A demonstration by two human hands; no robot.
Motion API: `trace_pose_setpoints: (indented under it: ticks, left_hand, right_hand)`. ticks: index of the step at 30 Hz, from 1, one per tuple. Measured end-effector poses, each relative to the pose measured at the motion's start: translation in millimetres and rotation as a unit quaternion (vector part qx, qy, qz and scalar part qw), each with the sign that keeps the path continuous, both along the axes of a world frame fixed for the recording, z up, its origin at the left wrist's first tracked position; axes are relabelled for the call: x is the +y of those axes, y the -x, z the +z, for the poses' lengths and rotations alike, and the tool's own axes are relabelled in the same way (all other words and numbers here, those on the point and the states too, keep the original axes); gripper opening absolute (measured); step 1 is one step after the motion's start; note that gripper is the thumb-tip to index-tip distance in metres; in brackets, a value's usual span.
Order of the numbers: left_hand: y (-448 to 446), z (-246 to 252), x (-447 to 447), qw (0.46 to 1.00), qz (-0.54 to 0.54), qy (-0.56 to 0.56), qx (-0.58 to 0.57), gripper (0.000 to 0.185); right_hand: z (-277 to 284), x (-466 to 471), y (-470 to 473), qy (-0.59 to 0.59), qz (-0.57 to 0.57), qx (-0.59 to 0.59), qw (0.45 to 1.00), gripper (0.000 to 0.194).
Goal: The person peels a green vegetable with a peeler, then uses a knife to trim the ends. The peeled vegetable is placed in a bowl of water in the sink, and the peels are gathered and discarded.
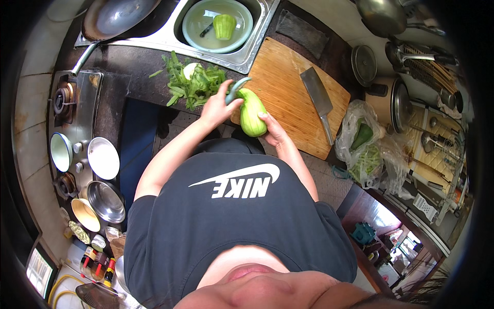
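My left hand [217, 108] holds a blue-grey peeler [236, 89] by thumb and fingers, against the upper end of a pale green, peeled squash [252, 116]. My right hand [274, 129] grips the squash's lower right side, at the near edge of a wooden cutting board [281, 100]. A heap of green peelings [193, 87], with a pale round piece [191, 71] on it, lies on the counter beyond my left hand. On the board's right half rests a cleaver [317, 90], apart from both hands.
In the sink [257, 46], a pale blue basin [186, 34] of water holds a cut squash piece [224, 28] and a dark-handled tool [206, 30]. A wok [115, 17] is at the back left. Bowls [103, 158] crowd the stove [87, 92]; bagged vegetables [362, 150] lie right of the board.
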State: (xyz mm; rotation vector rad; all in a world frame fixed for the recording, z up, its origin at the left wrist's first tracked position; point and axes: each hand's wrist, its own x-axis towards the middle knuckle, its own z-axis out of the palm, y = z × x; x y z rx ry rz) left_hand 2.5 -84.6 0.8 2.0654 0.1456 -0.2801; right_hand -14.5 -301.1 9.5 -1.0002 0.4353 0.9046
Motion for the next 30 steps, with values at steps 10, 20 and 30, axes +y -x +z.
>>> trace_pose_setpoints:
  ticks: [10,20,30]
  left_hand:
    - [-17.3,-5.1,7.0,0.986,0.129,-0.075,-0.068,0.018]
    - [13.9,21.1,-1.5,0.982,-0.051,-0.125,-0.133,0.017]
    - [11.4,5.1,-14.6,0.984,-0.115,-0.127,-0.045,0.018]
  right_hand:
    - [-6.2,-3.2,0.8,-0.013,-0.026,0.072,0.997,0.070]
    - [-5.8,11.7,-17.0,-0.079,0.000,0.076,0.994,0.065]
    - [-4.9,4.8,-28.6,0.120,0.012,-0.019,0.993,0.067]
